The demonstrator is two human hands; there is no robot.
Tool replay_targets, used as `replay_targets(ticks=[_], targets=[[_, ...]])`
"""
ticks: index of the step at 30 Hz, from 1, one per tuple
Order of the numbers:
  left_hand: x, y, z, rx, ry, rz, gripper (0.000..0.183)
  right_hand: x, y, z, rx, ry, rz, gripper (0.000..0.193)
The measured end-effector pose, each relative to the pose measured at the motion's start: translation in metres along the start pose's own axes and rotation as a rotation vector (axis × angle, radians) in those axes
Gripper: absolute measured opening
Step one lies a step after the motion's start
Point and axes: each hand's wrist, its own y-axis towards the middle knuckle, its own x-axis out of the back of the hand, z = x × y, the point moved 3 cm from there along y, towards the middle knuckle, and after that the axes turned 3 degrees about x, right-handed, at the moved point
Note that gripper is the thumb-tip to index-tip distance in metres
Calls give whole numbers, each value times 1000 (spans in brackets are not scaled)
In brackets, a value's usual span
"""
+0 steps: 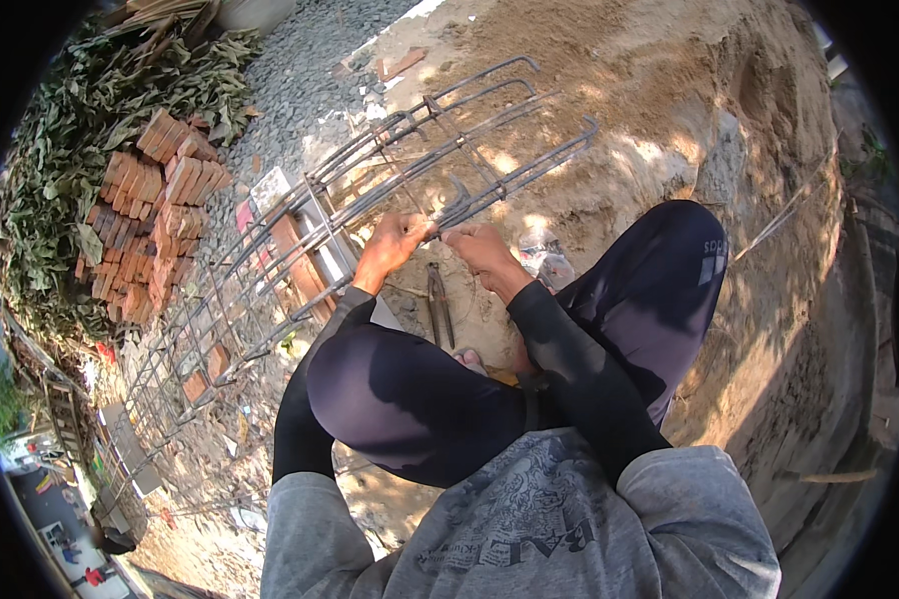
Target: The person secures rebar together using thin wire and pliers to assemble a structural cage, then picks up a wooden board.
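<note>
I squat over a long cage of steel reinforcing bars (390, 170) that lies on sandy ground. My left hand (395, 245) and my right hand (477, 245) meet at one lower bar of the cage, fingers pinched on what looks like thin tie wire (438, 232). A pair of dark pincers (440, 304) lies on the sand just below my hands, between my knees. Both forearms wear dark sleeves.
A stack of red bricks (155, 215) stands at the left beside a heap of green leaves (80, 130). Grey gravel (300, 70) spreads beyond the cage. A few bricks (205, 374) prop the cage. A sand mound (669, 90) rises at the right.
</note>
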Motion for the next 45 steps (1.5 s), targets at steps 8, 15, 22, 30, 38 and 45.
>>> replay_targets(ticks=[8,15,22,30,38,45], targets=[[-6,-6,-5,76,-7,-19,38,12,3,3,466,-541,-76,28],[9,-18,17,-8,164,-189,35,-7,-12,-58,247,86,-409,31],[-6,-7,5,100,255,-172,50,-48,-38,-212,-33,-662,41,41],[-2,-27,1,152,223,-255,52,-115,-10,-195,-223,-900,-35,86],[-4,-32,-2,108,269,-309,52,-126,-20,-205,-77,-922,-170,62],[-16,0,-28,62,220,-230,51,-52,3,-204,-44,-402,340,49]])
